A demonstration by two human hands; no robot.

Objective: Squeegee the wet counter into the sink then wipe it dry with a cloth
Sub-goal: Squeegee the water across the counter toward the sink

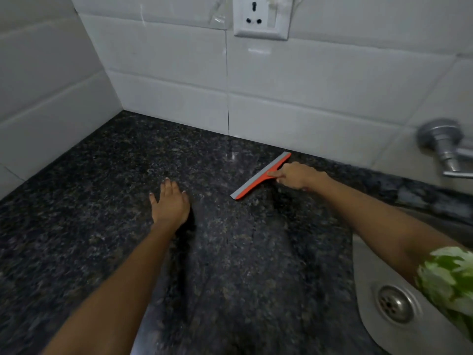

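Note:
An orange squeegee (258, 177) with a grey blade lies with its blade on the dark speckled granite counter (89, 226), near the back wall. My right hand (294, 175) is closed around its handle. My left hand (169, 203) rests flat on the counter to the left, fingers spread, holding nothing. The steel sink (368, 254) with its round drain (395, 303) lies at the lower right. No cloth is in view.
White tiled walls meet in a corner at the back left. A wall socket (261, 16) sits above the counter. A metal tap (445, 149) sticks out of the wall at the right, above the sink.

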